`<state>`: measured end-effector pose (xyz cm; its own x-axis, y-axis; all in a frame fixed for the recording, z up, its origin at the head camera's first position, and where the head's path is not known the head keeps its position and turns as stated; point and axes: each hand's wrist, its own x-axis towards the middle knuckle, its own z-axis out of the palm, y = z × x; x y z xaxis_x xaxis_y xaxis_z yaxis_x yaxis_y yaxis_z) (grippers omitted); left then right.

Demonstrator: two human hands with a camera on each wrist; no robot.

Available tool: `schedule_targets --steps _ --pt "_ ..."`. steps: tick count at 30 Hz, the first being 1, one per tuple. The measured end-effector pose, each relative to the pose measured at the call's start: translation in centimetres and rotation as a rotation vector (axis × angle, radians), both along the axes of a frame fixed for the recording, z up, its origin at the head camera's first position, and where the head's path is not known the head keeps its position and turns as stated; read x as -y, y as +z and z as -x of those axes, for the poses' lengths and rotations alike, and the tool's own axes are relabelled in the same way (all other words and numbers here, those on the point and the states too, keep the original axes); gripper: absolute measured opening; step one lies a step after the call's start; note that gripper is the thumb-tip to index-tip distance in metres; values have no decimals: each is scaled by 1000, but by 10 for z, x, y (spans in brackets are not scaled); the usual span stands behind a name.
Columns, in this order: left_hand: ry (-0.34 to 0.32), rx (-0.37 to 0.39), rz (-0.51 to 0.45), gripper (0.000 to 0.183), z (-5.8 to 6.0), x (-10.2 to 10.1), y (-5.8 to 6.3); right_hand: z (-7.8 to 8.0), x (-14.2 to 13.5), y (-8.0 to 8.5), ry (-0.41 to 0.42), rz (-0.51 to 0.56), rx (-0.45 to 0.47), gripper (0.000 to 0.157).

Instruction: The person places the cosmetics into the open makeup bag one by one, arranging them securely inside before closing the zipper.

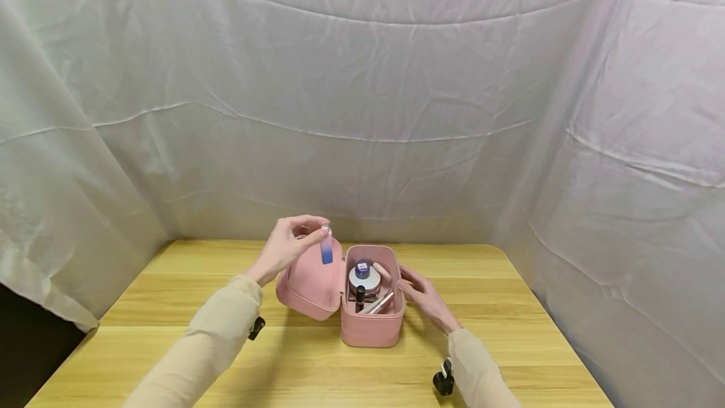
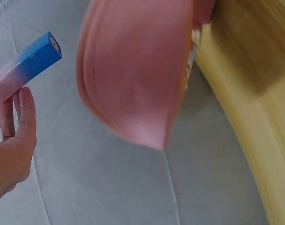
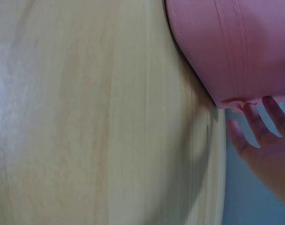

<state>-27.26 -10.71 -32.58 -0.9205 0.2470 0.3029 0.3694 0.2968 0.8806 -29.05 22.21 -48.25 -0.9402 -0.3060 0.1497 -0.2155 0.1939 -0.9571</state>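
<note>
My left hand (image 1: 287, 245) pinches a slim, square-sided lipstick tube (image 1: 326, 249), which fades from pink to blue. It hangs above the lid (image 1: 314, 279) of a pink makeup case (image 1: 370, 331); the blue end points down. The left wrist view shows the tube (image 2: 27, 68) held by its pink end, with a small label on the blue end. At the case's right wall, my right hand (image 1: 425, 298) touches the side with its fingertips. In the right wrist view its fingers (image 3: 257, 123) are spread at the case's edge.
Inside the case sit a purple-lidded jar (image 1: 362, 267), a round white container (image 1: 370, 281), a black-capped tube (image 1: 360, 298), a silvery tube (image 1: 381, 303) and a pale pink stick (image 1: 382, 271). The wooden table (image 1: 481, 276) meets a grey curtain (image 1: 340, 175) behind.
</note>
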Motion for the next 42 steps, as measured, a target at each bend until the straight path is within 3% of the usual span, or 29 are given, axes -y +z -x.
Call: schedule_targets --steps 13,22,33,39,42 --pt "-111 12 -4 26 0 -38 -17 -1 1 0 5 9 1 55" --pt "-187 98 -4 26 1 -58 -35 -3 0 1 1 1 5 56" --pt "-266 104 11 29 2 -78 -58 -3 0 1 4 -9 -3 55" --pt "-307 210 -52 22 0 -92 -71 -3 0 1 13 -11 -12 54" --pt "-299 187 -17 20 0 -96 -77 -3 0 1 19 -8 -13 54"
